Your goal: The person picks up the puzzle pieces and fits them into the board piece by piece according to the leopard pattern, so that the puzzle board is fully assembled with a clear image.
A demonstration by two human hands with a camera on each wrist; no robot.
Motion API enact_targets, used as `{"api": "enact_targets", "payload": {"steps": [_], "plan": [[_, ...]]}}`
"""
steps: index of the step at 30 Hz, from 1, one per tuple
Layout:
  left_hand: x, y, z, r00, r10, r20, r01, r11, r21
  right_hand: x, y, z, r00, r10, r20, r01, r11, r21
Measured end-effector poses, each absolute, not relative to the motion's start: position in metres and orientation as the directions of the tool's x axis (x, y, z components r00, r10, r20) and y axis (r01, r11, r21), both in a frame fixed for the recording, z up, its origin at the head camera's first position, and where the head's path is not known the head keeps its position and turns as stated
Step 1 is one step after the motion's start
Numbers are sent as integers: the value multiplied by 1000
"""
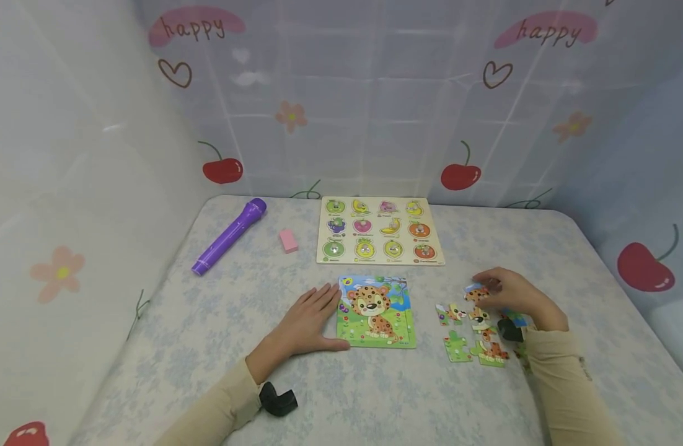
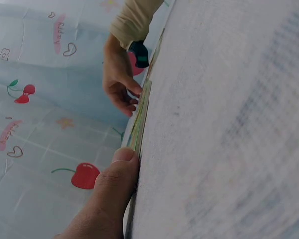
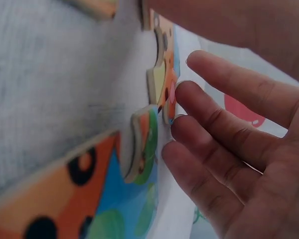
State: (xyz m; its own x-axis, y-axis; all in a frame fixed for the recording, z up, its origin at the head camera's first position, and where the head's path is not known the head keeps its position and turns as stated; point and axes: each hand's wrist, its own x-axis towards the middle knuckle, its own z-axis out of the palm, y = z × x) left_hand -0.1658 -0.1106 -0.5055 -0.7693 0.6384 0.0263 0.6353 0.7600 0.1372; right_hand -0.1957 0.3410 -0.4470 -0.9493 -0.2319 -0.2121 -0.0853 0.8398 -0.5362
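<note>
My left hand (image 1: pixel 306 322) lies at the left side of a square leopard puzzle (image 1: pixel 375 313), fingers spread along its left edge and the thumb at its lower edge. In the left wrist view the thumb (image 2: pixel 117 174) is right at the board's edge. On the right, my right hand (image 1: pixel 514 294) is over a group of loose puzzle pieces (image 1: pixel 457 347), nearest to a spotted orange-and-blue piece (image 1: pixel 475 292). The right wrist view shows its fingers (image 3: pixel 234 134) extended and slightly spread beside pieces lying on the table. Some pieces are hidden beneath the right wrist.
Behind the leopard puzzle lies a fruit peg board (image 1: pixel 380 231). A pink block (image 1: pixel 288 241) and a purple toy microphone (image 1: pixel 230 237) lie to the back left. Patterned curtains (image 1: pixel 341 93) hang around the table (image 1: pixel 235 291) on the back and sides.
</note>
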Motion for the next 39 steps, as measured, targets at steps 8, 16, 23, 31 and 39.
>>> {"api": "enact_targets", "payload": {"steps": [8, 16, 23, 31, 39], "plan": [[-166, -109, -506, -758, 651, 37, 649, 748, 139, -196, 347, -449, -944, -231, -237, -73, 844, -531], [-167, -109, -505, -766, 643, 34, 641, 758, 120, -197, 342, -450, -961, -149, -235, -15, 872, -489], [-165, -108, -505, -768, 640, 27, 637, 757, 147, -194, 348, -455, -970, -134, -201, -24, 880, -474], [-166, -111, -506, -765, 644, 32, 642, 755, 132, -194, 352, -453, -966, -172, -194, -54, 865, -499], [-166, -111, -503, -769, 639, 20, 636, 761, 125, -194, 352, -452, -963, -184, -195, -60, 857, -512]]}}
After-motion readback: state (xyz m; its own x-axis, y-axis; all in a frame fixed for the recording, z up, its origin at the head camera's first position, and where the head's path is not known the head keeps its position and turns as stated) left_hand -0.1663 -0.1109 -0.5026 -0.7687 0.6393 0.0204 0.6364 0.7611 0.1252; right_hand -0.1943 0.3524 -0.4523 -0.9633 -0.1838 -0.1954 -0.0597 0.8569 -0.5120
